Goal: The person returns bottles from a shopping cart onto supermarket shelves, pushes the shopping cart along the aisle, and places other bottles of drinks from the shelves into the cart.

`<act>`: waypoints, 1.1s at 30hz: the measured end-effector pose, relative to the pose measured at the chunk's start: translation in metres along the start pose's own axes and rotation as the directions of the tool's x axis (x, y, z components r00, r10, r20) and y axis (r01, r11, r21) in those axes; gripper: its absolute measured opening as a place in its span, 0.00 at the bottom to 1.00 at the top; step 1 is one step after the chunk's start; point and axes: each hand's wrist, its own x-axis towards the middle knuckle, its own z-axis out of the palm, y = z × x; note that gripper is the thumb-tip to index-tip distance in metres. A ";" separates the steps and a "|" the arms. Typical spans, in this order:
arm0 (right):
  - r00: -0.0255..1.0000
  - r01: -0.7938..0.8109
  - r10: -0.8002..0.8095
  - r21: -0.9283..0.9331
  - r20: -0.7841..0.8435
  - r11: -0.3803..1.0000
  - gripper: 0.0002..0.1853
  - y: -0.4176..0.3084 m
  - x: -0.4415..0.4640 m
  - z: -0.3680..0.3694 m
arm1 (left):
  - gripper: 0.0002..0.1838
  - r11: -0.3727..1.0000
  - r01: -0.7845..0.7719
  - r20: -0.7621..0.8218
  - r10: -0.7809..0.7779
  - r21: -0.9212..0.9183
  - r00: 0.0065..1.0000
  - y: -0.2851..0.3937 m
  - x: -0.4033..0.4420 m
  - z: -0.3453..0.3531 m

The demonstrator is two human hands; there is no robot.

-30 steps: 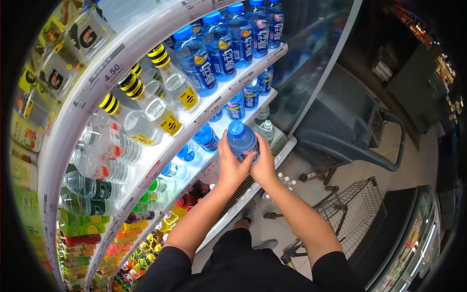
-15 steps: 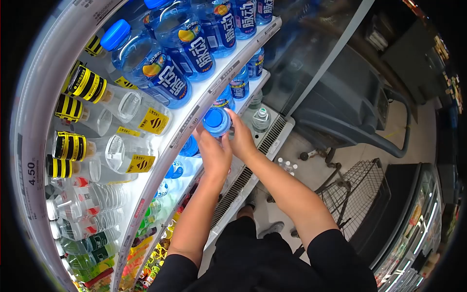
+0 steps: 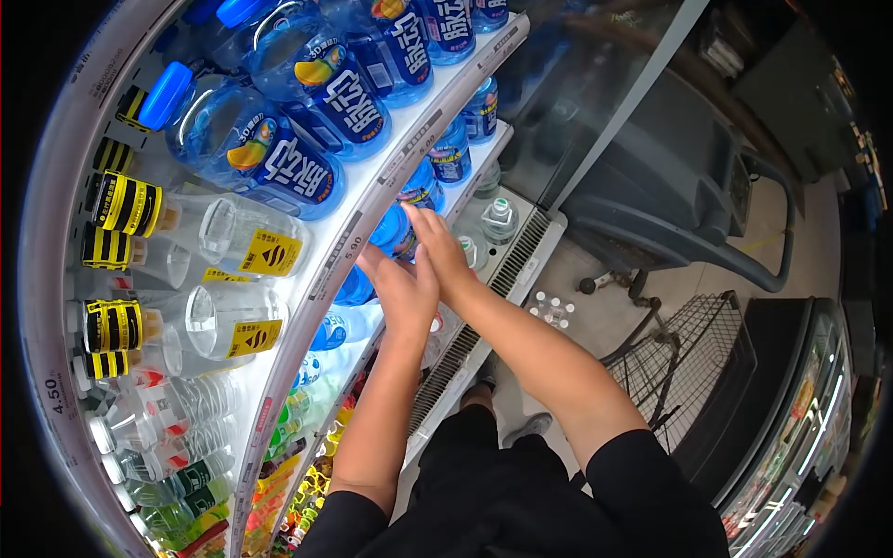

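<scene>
Both hands are at the second shelf, around a blue drink bottle (image 3: 394, 231) that stands among matching bottles. My left hand (image 3: 400, 284) is on its near left side, fingers curled toward it. My right hand (image 3: 444, 251) reaches to its right side, fingertips against the bottle. The two hands nearly meet in front, covering its lower part. Just behind it stands another blue bottle (image 3: 421, 189), and one more blue bottle (image 3: 355, 288) is left of my left hand.
Large blue bottles (image 3: 302, 172) and clear jugs with yellow labels (image 3: 251, 321) fill the upper shelf, whose price-strip edge (image 3: 353, 244) runs beside my hands. A vented ledge (image 3: 521, 263) lies below. A wire cart (image 3: 693, 372) and a grey floor machine (image 3: 642, 177) stand to the right.
The blue bottle has moved from out in front of the shelf edge back into the row, with both hands following it. The view has shifted slightly.
</scene>
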 end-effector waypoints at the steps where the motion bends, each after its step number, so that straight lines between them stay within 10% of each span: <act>1: 1.000 -0.002 0.002 0.002 0.002 1.000 0.41 -0.002 0.000 0.001 | 0.49 1.000 0.002 0.001 -0.002 0.002 1.000 0.000 0.000 0.000; 13: 0.998 -0.051 0.049 -0.055 -0.045 0.997 0.34 -0.002 -0.087 -0.045 | 0.50 1.000 -0.021 0.001 0.021 -0.015 1.000 0.017 -0.040 -0.009; 16: 0.987 -0.149 0.156 -0.141 0.041 0.979 0.24 -0.034 -0.185 -0.135 | 0.50 0.969 -0.146 0.244 0.193 -0.200 0.950 0.041 -0.096 -0.026; 20: 0.909 -0.416 0.387 -0.354 -0.153 0.838 0.17 -0.052 -0.361 -0.253 | 0.34 0.809 -0.116 0.617 0.523 -0.576 0.588 0.086 -0.208 -0.031; 24: 0.706 -0.698 0.507 -0.366 -0.494 0.615 0.16 -0.084 -0.552 -0.323 | 0.43 0.614 -0.149 0.601 0.790 -0.776 0.125 0.153 -0.306 -0.026; 28: 0.627 -0.778 0.517 -0.429 -0.583 0.459 0.19 -0.143 -0.691 -0.329 | 0.57 0.524 -0.342 0.610 0.758 -0.780 -0.230 0.216 -0.371 -0.017; 33: 0.731 -0.682 0.506 -0.469 -0.459 0.561 0.21 -0.176 -0.797 -0.347 | 0.56 0.437 -0.558 0.698 0.564 -0.706 -0.441 0.257 -0.458 -0.013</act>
